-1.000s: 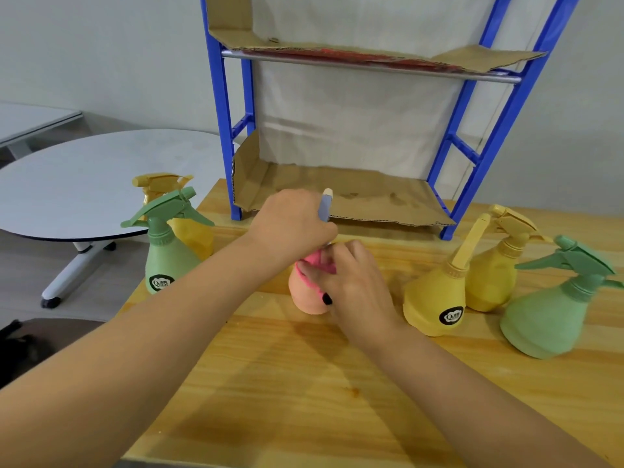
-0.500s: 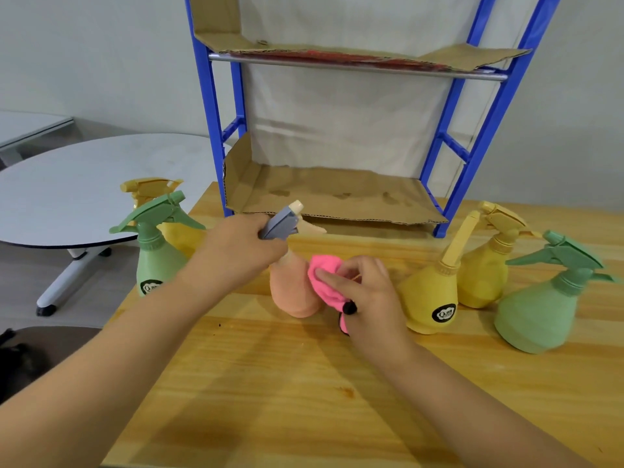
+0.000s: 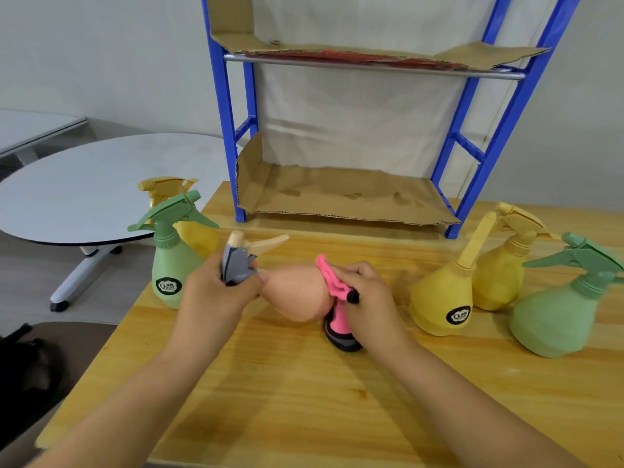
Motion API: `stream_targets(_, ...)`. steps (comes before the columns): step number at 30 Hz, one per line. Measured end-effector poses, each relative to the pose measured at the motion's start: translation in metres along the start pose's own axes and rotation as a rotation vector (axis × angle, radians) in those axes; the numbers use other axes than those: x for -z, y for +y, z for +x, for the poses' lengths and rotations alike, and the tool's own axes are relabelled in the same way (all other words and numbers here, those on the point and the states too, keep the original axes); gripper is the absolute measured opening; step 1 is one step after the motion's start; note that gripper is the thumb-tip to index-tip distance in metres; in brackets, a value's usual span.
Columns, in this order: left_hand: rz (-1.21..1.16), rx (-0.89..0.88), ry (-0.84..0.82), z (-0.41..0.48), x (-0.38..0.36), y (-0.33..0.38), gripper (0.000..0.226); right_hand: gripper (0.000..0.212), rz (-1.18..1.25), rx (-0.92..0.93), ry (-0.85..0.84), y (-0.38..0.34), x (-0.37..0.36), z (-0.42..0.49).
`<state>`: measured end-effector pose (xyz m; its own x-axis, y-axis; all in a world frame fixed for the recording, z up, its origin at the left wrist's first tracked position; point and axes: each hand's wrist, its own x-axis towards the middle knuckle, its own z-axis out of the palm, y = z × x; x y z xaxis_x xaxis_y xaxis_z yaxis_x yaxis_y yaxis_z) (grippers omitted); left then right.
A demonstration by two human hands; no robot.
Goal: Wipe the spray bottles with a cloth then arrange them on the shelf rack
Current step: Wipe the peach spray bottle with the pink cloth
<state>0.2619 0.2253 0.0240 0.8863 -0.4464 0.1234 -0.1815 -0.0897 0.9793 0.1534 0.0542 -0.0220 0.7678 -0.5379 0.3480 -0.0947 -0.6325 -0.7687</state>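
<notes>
A peach spray bottle (image 3: pixel 297 293) with a grey trigger head lies tipped on its side above the wooden table (image 3: pixel 304 400), base pointing right. My left hand (image 3: pixel 219 292) grips its neck and trigger head. My right hand (image 3: pixel 368 295) pinches a pink cloth (image 3: pixel 332 285) against the bottle's base; the cloth hangs down to the table. The blue shelf rack (image 3: pixel 472 153) stands behind, its cardboard-lined lower shelf bare.
A green bottle (image 3: pixel 170 265) and a yellow one (image 3: pixel 199 231) stand at the left. Two yellow bottles (image 3: pixel 439 298) (image 3: pixel 499 271) and a green bottle (image 3: pixel 557 315) stand at the right. A round grey table (image 3: pixel 84 187) sits beyond the left edge.
My left hand has tipped the peach bottle from upright onto its side. My right hand has shifted the pink cloth from the bottle's side to its base.
</notes>
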Motion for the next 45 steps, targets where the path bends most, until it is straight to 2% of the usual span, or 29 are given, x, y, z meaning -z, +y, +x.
stream_targets(4,-0.349,0.136,0.091,-0.004,-0.001,-0.010,0.016,0.064,0.021,-0.037,-0.037,-0.010,0.011,-0.003)
stream_targets(9,-0.573,0.243,0.074,-0.007,-0.004,-0.016,0.008,0.079,0.018,0.129,0.093,-0.019,0.007,-0.021)
stream_targets(12,-0.598,0.273,0.027,-0.006,-0.004,-0.018,0.006,0.076,0.044,0.174,0.157,-0.020,0.010,-0.023)
stream_targets(16,-0.569,0.263,-0.065,-0.007,-0.001,-0.018,0.011,0.070,0.178,0.083,0.085,-0.031,0.026,-0.008)
stream_targets(19,-0.637,0.272,-0.096,-0.006,0.000,-0.015,0.036,0.065,0.308,-0.025,-0.009,-0.040,0.036,0.002)
stream_targets(22,-0.707,0.342,-0.036,-0.004,-0.004,-0.012,0.012,0.068,0.403,-0.092,-0.047,-0.041,0.040,0.003)
stream_targets(26,-0.861,0.429,0.066,-0.002,-0.012,-0.010,0.013,0.057,0.507,-0.156,-0.007,-0.038,0.036,-0.006)
stream_targets(33,-0.904,0.416,0.153,0.006,-0.019,-0.006,0.012,0.059,0.499,-0.083,0.081,-0.049,0.032,-0.024)
stream_targets(37,-0.814,0.338,0.124,-0.001,-0.029,-0.001,0.014,0.070,0.364,0.049,0.114,-0.057,0.033,-0.021)
stream_targets(42,-0.801,0.311,0.125,-0.003,-0.027,0.003,0.014,0.075,0.365,0.018,0.159,-0.058,0.038,-0.011)
stream_targets(45,-0.811,0.286,0.101,-0.006,-0.022,0.006,0.013,0.067,0.382,-0.035,0.200,-0.054,0.045,-0.004)
